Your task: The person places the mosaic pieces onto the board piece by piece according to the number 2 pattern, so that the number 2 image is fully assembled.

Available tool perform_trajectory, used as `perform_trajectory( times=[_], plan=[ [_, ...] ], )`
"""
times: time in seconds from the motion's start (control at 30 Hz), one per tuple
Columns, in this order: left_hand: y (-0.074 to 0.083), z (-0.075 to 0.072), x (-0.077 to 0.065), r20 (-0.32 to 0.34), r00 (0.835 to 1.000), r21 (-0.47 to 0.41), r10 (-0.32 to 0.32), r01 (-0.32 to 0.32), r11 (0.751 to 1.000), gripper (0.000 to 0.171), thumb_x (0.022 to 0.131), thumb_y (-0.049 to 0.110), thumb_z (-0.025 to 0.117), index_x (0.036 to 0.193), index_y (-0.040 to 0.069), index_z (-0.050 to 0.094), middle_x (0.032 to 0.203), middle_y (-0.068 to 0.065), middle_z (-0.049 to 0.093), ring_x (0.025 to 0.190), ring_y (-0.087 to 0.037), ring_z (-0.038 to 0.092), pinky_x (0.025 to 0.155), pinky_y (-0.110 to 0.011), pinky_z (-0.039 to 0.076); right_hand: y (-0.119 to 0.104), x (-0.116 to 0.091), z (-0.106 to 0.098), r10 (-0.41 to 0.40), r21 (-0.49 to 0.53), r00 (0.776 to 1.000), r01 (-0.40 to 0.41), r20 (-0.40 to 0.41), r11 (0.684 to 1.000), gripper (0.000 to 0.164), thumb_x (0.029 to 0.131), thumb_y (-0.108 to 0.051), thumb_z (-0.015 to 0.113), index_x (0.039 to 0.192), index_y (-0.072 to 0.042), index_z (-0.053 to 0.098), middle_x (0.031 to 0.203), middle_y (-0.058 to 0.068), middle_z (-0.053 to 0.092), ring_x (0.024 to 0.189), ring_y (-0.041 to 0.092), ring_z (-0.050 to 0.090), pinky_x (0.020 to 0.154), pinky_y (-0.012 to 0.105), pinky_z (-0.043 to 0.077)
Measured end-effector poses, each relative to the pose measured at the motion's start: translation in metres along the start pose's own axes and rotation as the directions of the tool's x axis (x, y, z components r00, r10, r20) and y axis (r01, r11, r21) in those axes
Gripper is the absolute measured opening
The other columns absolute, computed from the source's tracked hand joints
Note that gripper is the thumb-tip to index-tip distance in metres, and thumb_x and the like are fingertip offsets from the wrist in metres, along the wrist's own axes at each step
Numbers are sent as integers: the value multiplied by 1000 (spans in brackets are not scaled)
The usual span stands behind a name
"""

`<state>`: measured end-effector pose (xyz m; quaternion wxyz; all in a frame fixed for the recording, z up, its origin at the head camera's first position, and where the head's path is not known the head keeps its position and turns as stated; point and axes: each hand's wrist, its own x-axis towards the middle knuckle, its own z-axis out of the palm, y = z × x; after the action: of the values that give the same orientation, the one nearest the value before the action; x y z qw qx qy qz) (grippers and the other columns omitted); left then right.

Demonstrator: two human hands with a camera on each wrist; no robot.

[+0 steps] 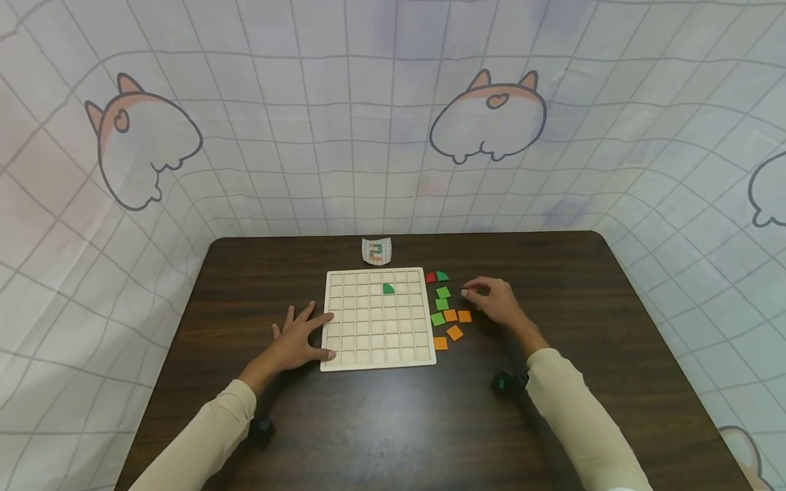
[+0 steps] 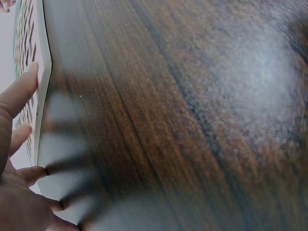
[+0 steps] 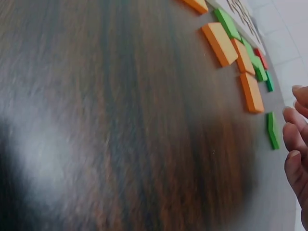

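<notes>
A pale square grid board [image 1: 377, 368] lies on the table with one dark green quarter-round piece [image 1: 388, 288] in a cell of its upper half. My left hand [image 1: 297, 341] rests at the board's left edge, fingers spread, with thumb and index fingertip on the rim. To the right of the loose pieces, my right hand [image 1: 496, 300] hovers with thumb and index finger brought together; I cannot tell whether a small piece is between them. Near its fingers in the right wrist view is a light green piece [image 3: 273, 130]. An orange square [image 1: 464, 316] is close by.
Along the board's right edge lie a red piece [image 1: 430, 277], a dark green quarter-round [image 1: 442, 276], several light green squares [image 1: 441, 304] and several orange squares [image 1: 454, 333]. A small printed pattern card [image 1: 376, 251] sits behind the board. Grid-patterned curtain [image 1: 381, 136] surrounds the dark wooden table [image 1: 368, 429].
</notes>
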<state>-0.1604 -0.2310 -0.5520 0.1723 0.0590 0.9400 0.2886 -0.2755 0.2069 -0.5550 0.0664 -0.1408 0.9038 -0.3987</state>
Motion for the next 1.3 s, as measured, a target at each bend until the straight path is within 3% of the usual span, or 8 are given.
perform_trajectory(
  times=[0.37,0.67,0.87,1.3],
  plan=[
    [-2,1,2,1,1000,9,0,0,1000,89,81,48,82,155,22,40,167,-22,10,148,-60,-7,103,-86,-1,19,-4,-6,-25,-40,997,22,-67,999,25,96,-19,70,116,-4,72,105,15,73,71,17,63,64,29,51],
    [-2,1,1,-22,1000,30,20,-20,999,89,80,48,82,154,21,42,167,-23,13,147,-62,-3,106,-82,9,22,-3,-9,-2,-67,1000,4,22,998,36,94,-20,73,126,-5,68,121,18,64,78,20,61,70,34,51],
    [-3,1,1,-25,999,34,27,-26,999,88,80,49,82,154,21,42,166,-23,14,147,-62,-3,106,-82,10,24,0,-11,-50,-109,995,59,81,992,39,92,-14,74,129,-3,67,117,19,62,78,19,58,71,34,50],
    [-1,1,-2,-27,999,19,38,-38,999,88,81,47,82,155,21,42,167,-23,13,147,-61,-4,107,-81,9,23,6,-13,-57,-185,987,84,150,979,43,92,-20,75,131,-4,66,110,16,63,87,22,57,78,40,49]
  ],
)
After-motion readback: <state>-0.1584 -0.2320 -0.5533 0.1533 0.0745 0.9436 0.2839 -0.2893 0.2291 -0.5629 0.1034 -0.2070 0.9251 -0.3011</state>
